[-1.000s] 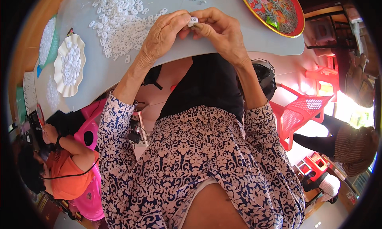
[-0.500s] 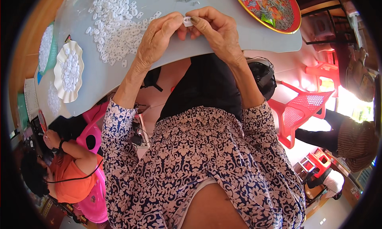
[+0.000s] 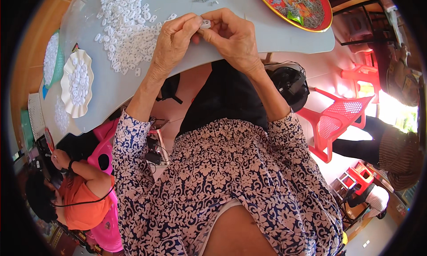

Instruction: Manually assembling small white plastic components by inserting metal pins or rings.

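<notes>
Slightly lower now, both hands (image 3: 202,38) pinching small white piece (image 3: 205,24), mostly hidden.

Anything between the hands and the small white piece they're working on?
Nothing visible. The left hand and right hand both pinch the small white piece directly at the fingertips, above the grey table. The pile of white pieces lies off to the left, apart.
</notes>
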The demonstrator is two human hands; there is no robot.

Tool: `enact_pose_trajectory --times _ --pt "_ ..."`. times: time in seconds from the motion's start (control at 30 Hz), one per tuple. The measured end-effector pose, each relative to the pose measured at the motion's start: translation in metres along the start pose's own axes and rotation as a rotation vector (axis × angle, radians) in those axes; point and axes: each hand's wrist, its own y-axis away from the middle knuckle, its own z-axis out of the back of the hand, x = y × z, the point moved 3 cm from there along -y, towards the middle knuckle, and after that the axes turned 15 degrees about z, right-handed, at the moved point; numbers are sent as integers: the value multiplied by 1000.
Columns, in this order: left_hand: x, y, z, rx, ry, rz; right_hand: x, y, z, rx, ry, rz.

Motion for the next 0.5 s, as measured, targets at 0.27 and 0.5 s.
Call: enact_pose_trajectory --times 0.27,0.5 --pt "0 -2 1 56 28 -44 -4 2 0 -4 -23 -33" --pt "0 0 -1 68 67 -47 -6 4 -1 -23 -168 -73"
